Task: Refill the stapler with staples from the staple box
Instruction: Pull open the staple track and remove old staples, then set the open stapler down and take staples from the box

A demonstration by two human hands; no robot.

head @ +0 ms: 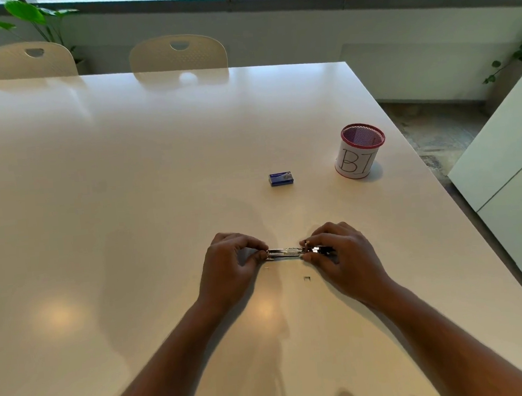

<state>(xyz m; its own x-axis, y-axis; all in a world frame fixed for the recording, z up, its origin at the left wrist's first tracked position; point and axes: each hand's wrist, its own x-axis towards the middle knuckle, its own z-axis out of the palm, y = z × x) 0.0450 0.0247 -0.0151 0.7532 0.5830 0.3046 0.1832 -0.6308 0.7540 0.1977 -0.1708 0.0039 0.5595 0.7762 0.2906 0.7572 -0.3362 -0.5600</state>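
Stapler (292,252) lies opened flat on bench (127,177). Left hand (227,263) fingers pinch its left end; right hand (342,250) fingers grip its right end. Staple box (281,179) well apart behind.

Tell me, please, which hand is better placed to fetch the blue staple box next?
The right hand, probably. The staple box lies beyond the stapler and slightly nearer that hand than the left hand. Both hands now pinch the stapler, so the left could keep its grip.

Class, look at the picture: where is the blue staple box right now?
In the head view the staple box lies on the white table, right of centre, beyond both hands and apart from them, left of the mesh pen cup.
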